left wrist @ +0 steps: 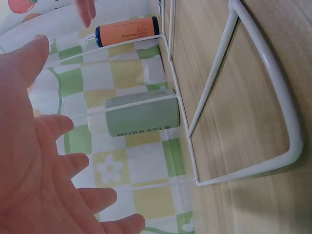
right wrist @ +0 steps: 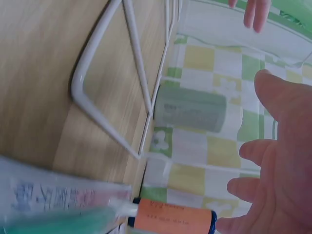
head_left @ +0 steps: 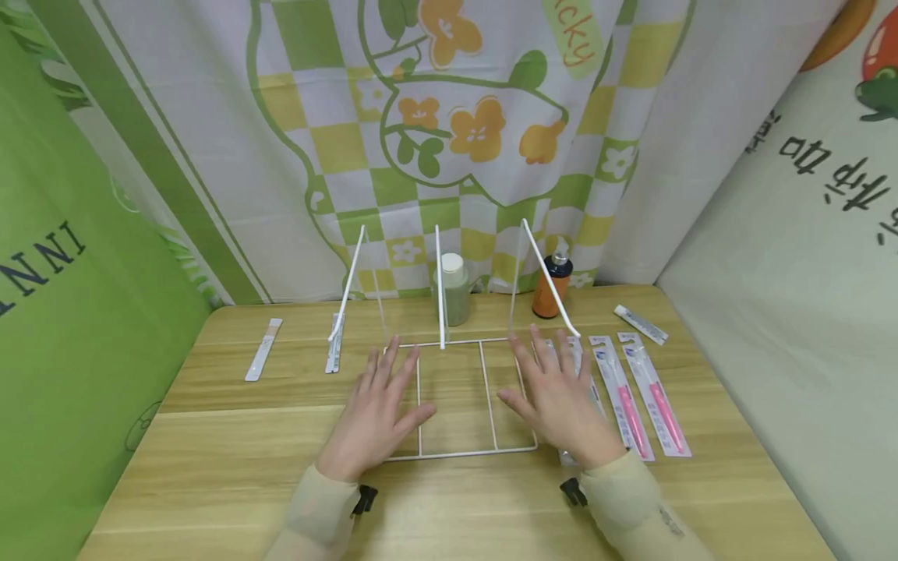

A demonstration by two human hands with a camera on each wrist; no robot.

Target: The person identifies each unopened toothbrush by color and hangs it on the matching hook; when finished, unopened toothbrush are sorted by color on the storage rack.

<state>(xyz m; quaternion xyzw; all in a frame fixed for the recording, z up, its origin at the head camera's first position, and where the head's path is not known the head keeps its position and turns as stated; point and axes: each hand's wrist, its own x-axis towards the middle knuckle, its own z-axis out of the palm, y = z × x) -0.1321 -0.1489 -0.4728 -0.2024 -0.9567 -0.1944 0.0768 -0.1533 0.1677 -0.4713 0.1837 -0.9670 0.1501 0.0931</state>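
Note:
A white wire rack (head_left: 456, 399) with clear upright dividers lies on the wooden table (head_left: 210, 467). My left hand (head_left: 377, 413) hovers flat, fingers spread, over the rack's left part (left wrist: 253, 97). My right hand (head_left: 557, 397) is spread the same way over the rack's right edge (right wrist: 105, 105) and a packaged toothbrush beneath it. Neither hand holds anything. Behind the rack stand a green bottle (head_left: 454, 290) (left wrist: 142, 117) (right wrist: 191, 109) and an orange bottle (head_left: 551, 287) (left wrist: 126, 31) (right wrist: 173, 220).
Two pink toothbrushes in packs (head_left: 641, 393) lie right of the rack, with a small tube (head_left: 641, 324) behind them. Two narrow packets (head_left: 263, 349) (head_left: 334, 351) lie at the left. Patterned curtains (head_left: 449, 117) close off the back and sides.

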